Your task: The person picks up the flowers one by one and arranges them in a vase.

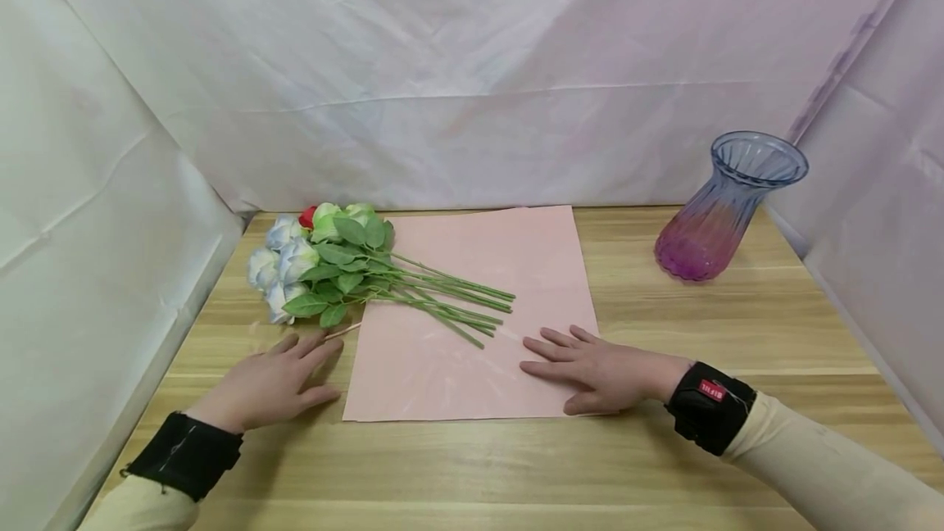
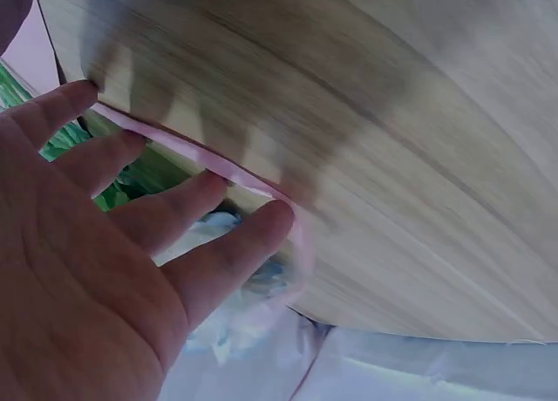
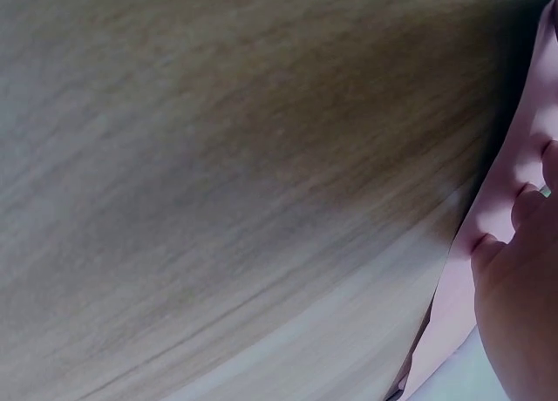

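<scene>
A pink sheet of paper [image 1: 435, 379] lies flat on the wooden table. Artificial roses [image 1: 295, 260], blue, green and red, are bunched at its left, their green stems [image 1: 460, 293] reaching across the paper. My left hand [image 1: 265, 379] rests beside the sheet with fingers spread. Under its fingertips runs a narrow pink ribbon [image 2: 187, 148], seen in the left wrist view; its far end blurs near the flower heads. On the paper's right edge my right hand [image 1: 590, 367] lies palm down, fingers spread. The right wrist view shows its fingertips touching the pink paper [image 3: 501, 205].
A ribbed glass vase [image 1: 711, 215], blue at the rim and purple-pink at the base, stands at the back right of the wooden table [image 1: 472, 474]. White cloth [image 1: 472, 146] hangs behind the table and along both sides.
</scene>
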Motion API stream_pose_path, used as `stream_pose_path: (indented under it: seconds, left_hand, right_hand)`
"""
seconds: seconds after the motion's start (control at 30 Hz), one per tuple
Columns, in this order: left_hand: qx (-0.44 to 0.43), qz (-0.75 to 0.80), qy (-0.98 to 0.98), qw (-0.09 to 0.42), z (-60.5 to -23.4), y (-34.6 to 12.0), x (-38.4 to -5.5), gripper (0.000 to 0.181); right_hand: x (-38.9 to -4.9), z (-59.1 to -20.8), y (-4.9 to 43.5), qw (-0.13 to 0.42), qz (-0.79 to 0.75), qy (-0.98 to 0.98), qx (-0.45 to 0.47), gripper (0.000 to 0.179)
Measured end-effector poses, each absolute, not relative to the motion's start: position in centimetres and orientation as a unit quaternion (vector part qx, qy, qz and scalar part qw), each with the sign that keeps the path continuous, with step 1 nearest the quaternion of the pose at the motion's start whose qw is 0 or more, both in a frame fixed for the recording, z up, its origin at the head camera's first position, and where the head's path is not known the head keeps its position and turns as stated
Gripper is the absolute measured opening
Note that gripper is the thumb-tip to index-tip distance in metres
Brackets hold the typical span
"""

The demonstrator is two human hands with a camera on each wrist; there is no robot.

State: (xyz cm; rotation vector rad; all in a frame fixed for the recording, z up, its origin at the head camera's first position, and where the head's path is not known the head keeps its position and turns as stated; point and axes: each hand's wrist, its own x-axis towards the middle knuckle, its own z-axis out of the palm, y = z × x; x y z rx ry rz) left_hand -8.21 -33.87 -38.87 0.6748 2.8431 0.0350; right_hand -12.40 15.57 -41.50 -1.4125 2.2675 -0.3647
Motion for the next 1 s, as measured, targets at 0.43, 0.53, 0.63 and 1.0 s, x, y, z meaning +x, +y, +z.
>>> stream_pose_path:
  seconds: [0.43,0.53,0.63,1.0]
  left_hand:
    - [0.246,-0.006,0.965,0.085,-38.1,-33.5,-8.2,0.064]
    - [0.259,-0.011,0.963,0.071,-38.2,-33.0,-8.6,0.060]
    - [0.269,-0.013,0.961,0.057,-38.2,-32.4,-8.9,0.056]
    - [0.309,-0.010,0.951,0.023,-37.7,-31.0,-9.6,0.045]
  right_hand:
    - [-12.6,-40.9,15.5,0.219,-0.125,0.831,-0.495,0.068]
    - [-12.9,-40.5,15.4,0.186,-0.127,0.845,-0.485,0.060]
    - [-13.4,-40.2,15.4,0.134,-0.131,0.852,-0.488,0.050]
    - [-15.4,-38.1,17.8,0.081,-0.149,0.906,-0.388,0.031]
